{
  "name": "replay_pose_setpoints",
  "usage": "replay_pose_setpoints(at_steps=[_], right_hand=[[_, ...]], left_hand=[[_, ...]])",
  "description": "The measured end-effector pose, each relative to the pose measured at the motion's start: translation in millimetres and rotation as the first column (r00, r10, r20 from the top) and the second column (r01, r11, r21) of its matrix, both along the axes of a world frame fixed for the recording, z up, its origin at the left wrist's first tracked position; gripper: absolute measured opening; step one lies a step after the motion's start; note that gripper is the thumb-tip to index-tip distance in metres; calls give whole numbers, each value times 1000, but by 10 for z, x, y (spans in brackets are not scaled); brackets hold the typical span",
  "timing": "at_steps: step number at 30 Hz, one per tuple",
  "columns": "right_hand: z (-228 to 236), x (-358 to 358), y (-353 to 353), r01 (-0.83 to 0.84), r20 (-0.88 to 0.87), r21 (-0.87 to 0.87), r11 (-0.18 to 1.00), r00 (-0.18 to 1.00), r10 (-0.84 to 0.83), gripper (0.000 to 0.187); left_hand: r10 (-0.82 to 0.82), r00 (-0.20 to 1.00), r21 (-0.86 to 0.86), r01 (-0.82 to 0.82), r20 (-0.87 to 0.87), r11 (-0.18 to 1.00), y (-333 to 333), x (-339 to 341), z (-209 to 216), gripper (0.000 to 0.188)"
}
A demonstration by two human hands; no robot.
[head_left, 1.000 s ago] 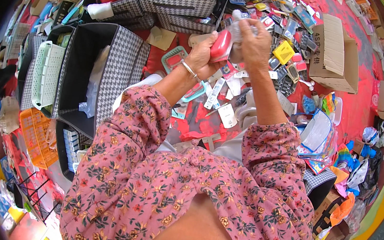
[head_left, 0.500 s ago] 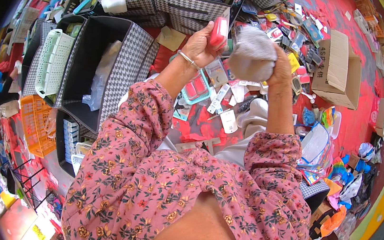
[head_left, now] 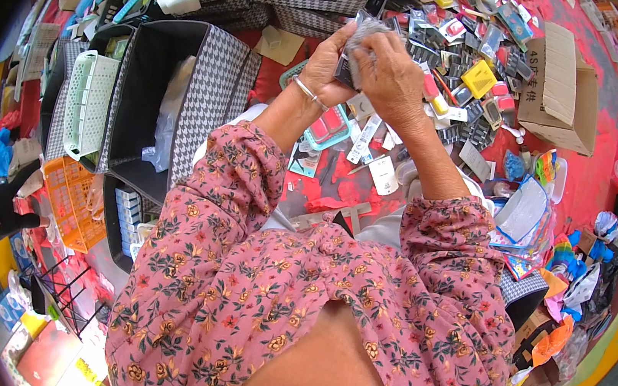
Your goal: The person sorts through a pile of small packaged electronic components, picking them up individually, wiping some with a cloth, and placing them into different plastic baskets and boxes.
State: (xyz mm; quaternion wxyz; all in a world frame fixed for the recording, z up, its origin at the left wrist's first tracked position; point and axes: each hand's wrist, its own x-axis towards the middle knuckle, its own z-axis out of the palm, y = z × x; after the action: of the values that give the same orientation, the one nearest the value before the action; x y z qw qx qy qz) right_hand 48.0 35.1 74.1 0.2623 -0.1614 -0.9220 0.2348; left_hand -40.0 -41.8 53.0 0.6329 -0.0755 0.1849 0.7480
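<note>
My left hand is raised at the upper middle, its fingers closed round a small dark-edged case that is mostly covered. Over it my right hand presses a crumpled grey cloth with bent fingers. The hands are close together, with the cloth and the case between them. Just below sits a mint-green basket with red cases in it. White cards lie beside the basket on the red floor.
A heap of small packaged goods, with a yellow case on it, spreads beyond my right hand. An open cardboard box stands at right. Houndstooth storage bins, a pale green basket and an orange crate stand at left.
My right hand has brought the grey cloth leftward onto the thing in my left hand. The red case seen there before no longer shows its red side; a dark edge shows instead.
</note>
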Motion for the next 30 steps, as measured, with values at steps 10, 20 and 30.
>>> replay_pose_setpoints(at_steps=[10, 20, 30], right_hand=[[111, 48, 515, 269, -165, 43, 962, 952, -259, 16], [302, 190, 632, 289, -57, -171, 942, 952, -302, 17], [-170, -96, -5, -161, -40, -427, 890, 986, 160, 31]], left_hand=[[-202, 979, 48, 201, 8, 978, 43, 81, -100, 50], [336, 912, -124, -371, -235, 920, -112, -512, 222, 24], [139, 990, -78, -140, -21, 987, -51, -411, -288, 27]])
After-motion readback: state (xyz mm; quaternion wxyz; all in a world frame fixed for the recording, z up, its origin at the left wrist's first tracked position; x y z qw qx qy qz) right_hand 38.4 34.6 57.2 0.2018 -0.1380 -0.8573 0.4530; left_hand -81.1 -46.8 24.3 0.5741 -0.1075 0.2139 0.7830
